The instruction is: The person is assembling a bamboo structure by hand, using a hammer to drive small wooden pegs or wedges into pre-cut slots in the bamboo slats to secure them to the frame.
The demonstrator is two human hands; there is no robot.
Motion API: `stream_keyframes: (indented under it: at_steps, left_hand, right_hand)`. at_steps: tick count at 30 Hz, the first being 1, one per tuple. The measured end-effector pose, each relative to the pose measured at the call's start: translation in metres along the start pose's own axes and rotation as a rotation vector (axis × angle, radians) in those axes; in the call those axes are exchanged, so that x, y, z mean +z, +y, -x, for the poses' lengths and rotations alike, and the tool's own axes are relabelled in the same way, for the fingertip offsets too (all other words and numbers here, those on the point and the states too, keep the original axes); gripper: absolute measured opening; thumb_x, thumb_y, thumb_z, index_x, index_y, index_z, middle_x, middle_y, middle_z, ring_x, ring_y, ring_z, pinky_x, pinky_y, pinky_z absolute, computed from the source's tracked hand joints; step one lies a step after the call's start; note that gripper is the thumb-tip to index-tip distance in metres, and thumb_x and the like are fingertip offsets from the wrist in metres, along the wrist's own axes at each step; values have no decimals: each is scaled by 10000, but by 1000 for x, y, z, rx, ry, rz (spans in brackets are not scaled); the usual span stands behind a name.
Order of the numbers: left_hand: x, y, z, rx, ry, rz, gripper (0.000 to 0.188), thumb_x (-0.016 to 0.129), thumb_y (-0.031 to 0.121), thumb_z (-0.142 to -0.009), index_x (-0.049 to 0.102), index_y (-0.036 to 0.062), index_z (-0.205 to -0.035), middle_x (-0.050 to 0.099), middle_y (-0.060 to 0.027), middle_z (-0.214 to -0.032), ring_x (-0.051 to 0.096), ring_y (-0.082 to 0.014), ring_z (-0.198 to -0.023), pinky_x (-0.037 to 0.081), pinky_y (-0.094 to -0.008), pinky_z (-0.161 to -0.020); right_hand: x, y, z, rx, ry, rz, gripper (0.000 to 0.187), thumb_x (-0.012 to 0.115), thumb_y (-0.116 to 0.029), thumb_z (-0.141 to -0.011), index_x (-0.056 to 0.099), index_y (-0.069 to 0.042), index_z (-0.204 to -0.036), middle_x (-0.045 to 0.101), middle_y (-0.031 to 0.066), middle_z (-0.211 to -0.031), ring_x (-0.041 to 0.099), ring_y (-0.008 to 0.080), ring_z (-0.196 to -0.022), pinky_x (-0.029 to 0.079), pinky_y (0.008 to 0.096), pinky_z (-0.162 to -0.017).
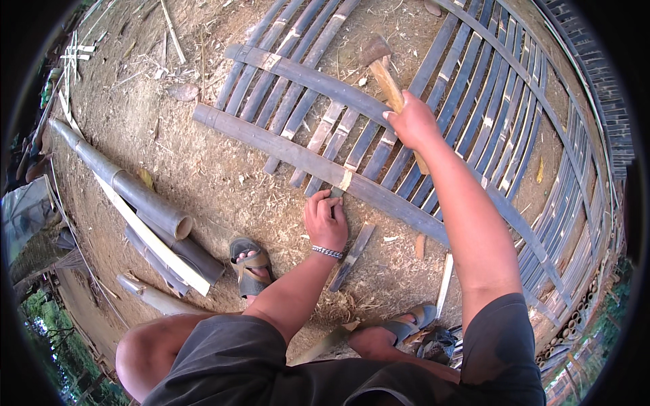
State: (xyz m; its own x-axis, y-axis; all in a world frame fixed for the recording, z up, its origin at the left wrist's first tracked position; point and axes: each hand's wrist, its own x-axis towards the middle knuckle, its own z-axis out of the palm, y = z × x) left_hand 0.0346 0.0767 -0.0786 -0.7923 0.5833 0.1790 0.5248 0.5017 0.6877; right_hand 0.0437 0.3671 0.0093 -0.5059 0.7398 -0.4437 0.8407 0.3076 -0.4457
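My right hand (414,125) is wrapped round the wooden handle of a hammer (386,80). Its blocky brown head points away from me, above a lattice of dark split-bamboo slats (467,101). Low by the lattice's near edge, my left hand (326,222) has its fingers closed at the end of a short bamboo slat (337,192). That slat's end sticks out from under a long bamboo cross strip (284,144); my fingers partly hide it. A second cross strip (325,82) runs across the slats farther off.
Bamboo poles (135,191) and a pale split strip (152,233) lie at the left. A loose short bamboo piece (353,257) rests beside my left wrist. My sandalled feet (252,264) stand on dirt strewn with shavings. More slatted panels (569,183) spread at the right.
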Motion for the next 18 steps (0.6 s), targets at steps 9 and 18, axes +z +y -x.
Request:
stream_keyframes:
  at_steps: [9, 18]
  left_hand:
    - [-2, 1, -1, 10, -8, 14, 166, 744, 66, -884, 615, 89, -985, 666, -107, -1160, 626, -333, -1062, 466, -473, -908]
    - [-4, 2, -1, 6, 9, 40, 156, 750, 21, -857, 633, 63, -950, 669, -152, -1135, 639, -356, -1060, 488, -472, -901]
  right_hand:
    - [2, 2, 7, -72, 73, 55, 497, 702, -270, -951, 565, -25, -1362, 701, 267, -1179, 665, 425, -1144, 526, 490, -989]
    - [-5, -10, 15, -38, 48, 95, 485, 684, -273, -963, 565, -27, -1364, 707, 246, -1181, 666, 420, -1137, 527, 495, -985]
